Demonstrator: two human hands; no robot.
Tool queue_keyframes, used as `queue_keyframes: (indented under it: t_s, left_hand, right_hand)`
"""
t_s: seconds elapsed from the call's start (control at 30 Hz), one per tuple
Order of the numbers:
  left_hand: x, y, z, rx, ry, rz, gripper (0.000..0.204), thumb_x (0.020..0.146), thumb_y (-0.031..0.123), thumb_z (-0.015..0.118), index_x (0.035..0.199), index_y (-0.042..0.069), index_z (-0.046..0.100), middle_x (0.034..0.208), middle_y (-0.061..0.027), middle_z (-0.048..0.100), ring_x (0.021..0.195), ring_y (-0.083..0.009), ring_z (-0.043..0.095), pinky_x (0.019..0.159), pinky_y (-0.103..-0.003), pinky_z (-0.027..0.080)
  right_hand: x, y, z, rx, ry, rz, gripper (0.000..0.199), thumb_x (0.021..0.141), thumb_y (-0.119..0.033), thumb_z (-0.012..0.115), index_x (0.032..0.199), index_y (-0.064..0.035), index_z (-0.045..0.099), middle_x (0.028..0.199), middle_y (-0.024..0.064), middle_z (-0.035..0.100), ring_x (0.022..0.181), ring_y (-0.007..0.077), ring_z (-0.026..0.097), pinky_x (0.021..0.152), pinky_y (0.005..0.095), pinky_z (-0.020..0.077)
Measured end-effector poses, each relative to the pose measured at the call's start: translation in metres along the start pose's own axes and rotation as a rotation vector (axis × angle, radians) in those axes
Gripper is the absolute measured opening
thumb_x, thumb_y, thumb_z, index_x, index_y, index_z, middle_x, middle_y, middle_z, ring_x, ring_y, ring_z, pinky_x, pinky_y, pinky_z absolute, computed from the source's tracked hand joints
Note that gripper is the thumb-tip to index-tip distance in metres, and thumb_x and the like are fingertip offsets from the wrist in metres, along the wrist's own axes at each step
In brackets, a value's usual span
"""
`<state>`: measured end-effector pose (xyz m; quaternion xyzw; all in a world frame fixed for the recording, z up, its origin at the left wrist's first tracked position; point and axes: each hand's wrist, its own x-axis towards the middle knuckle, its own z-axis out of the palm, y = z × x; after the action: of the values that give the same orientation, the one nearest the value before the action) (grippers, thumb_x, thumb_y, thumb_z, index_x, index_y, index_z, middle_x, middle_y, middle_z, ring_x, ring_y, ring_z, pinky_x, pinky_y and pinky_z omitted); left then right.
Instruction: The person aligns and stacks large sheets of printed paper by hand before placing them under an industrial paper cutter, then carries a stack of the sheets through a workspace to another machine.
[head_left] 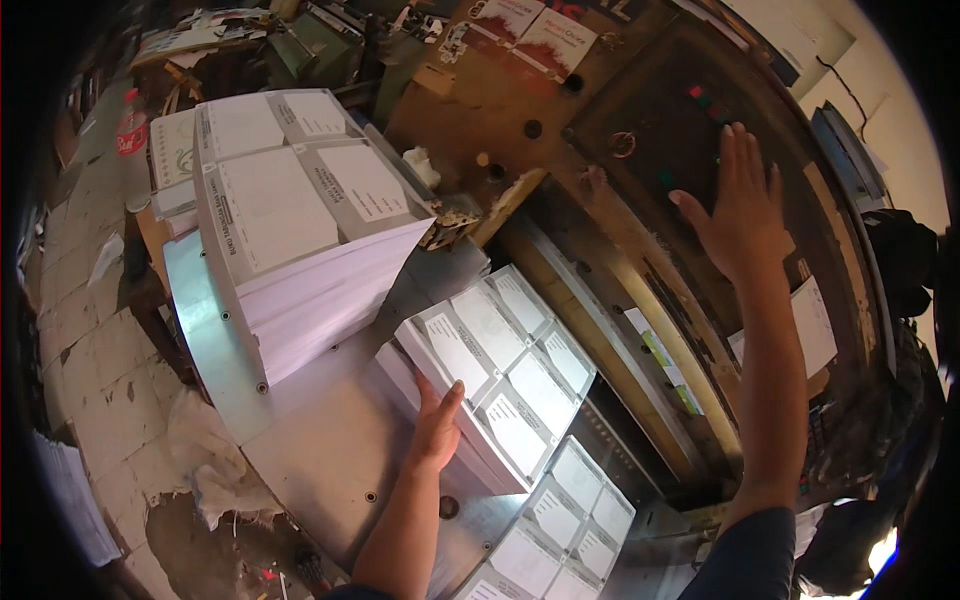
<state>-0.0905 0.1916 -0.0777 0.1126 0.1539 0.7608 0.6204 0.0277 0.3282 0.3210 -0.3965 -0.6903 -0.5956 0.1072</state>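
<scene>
Fingers (452,397) of the left hand (437,428) lie flat and extended against the near side of a paper stack (500,365), pressing it without gripping; the thumb is hidden behind the palm. The left forearm rises from the lower edge, bare to the elbow. The right hand (738,205) is raised with fingers straight and spread slightly, released, palm toward a dark control panel (660,130) on the machine; whether the fingertips touch the panel cannot be told. The right forearm reaches upward, with a dark sleeve at the lower edge.

The stack under the left hand lies on a metal bench (300,440), at its middle, pushed toward the machine's opening. Its top sheet shows six printed rectangles in two rows. Three stacks are visible: the one being pressed, a taller stack (290,230) to the left and well apart from it, and a lower stack (570,530) to the right, cut off by the lower edge.

A red-capped bottle (131,128) stands at the far left. Several small coloured buttons on the panel are too small to count reliably. The picture's corners are dark, and the clutter at the top is hard to make out.
</scene>
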Motion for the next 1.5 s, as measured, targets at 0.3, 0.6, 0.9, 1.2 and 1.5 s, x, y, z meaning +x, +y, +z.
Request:
queue_keyframes:
  t_s: [0.3, 0.6, 0.9, 1.2, 1.5]
  left_hand:
    - [0.0, -0.001, -0.004, 0.013, 0.005, -0.001, 0.109, 0.091, 0.03, 0.069, 0.153, 0.014, -0.02, 0.16, -0.0104, 0.011, 0.147, -0.0235, 0.013, 0.119, -0.041, 0.008]
    - [0.004, -0.009, 0.0, 0.076, -0.013, 0.043, 0.102, 0.093, 0.031, 0.067, 0.153, 0.01, -0.013, 0.159, -0.0094, 0.014, 0.146, -0.0222, 0.014, 0.119, -0.039, 0.012]
    - [0.002, -0.003, -0.006, -0.068, 0.121, 0.042, 0.091, 0.089, 0.027, 0.069, 0.155, 0.013, 0.007, 0.152, -0.009, 0.029, 0.14, -0.0232, 0.028, 0.116, -0.042, 0.018]
    - [-0.002, 0.008, 0.018, 0.05, 0.137, -0.125, 0.092, 0.086, 0.017, 0.071, 0.154, 0.018, 0.01, 0.151, -0.0089, 0.031, 0.139, -0.0286, 0.03, 0.115, -0.047, 0.024]
    - [0.004, -0.023, 0.031, 0.304, 0.323, -0.094, 0.077, 0.083, -0.005, 0.062, 0.146, 0.02, 0.025, 0.14, -0.0091, 0.044, 0.129, -0.0281, 0.045, 0.106, -0.045, 0.043]
  right_hand:
    - [-0.003, 0.003, 0.021, -0.016, 0.084, -0.079, 0.089, 0.09, -0.065, 0.05, 0.153, -0.0075, 0.024, 0.159, 0.0103, 0.026, 0.147, 0.0253, 0.024, 0.118, 0.0463, 0.0227]
    - [0.005, 0.032, 0.035, 0.042, 0.092, -0.079, 0.076, 0.093, -0.053, 0.056, 0.15, -0.0069, 0.033, 0.153, 0.0157, 0.037, 0.141, 0.0312, 0.035, 0.114, 0.0422, 0.0311]
    - [-0.149, -0.047, -0.036, 0.968, -0.177, 0.076, 0.062, 0.088, -0.017, 0.07, 0.14, 0.0001, 0.043, 0.137, 0.0245, 0.049, 0.125, 0.0355, 0.051, 0.104, 0.0406, 0.0411]
    - [-0.356, -0.006, -0.093, 1.38, -1.181, 0.262, 0.049, 0.087, -0.027, 0.073, 0.127, -0.0035, 0.055, 0.128, 0.0135, 0.06, 0.107, 0.0231, 0.062, 0.089, 0.0358, 0.0509]
    - [-0.607, -0.142, -0.265, 1.83, -1.76, 0.368, 0.043, 0.101, -0.034, 0.048, 0.136, -0.0107, 0.052, 0.129, 0.0175, 0.06, 0.121, 0.0224, 0.055, 0.101, 0.0413, 0.0431]
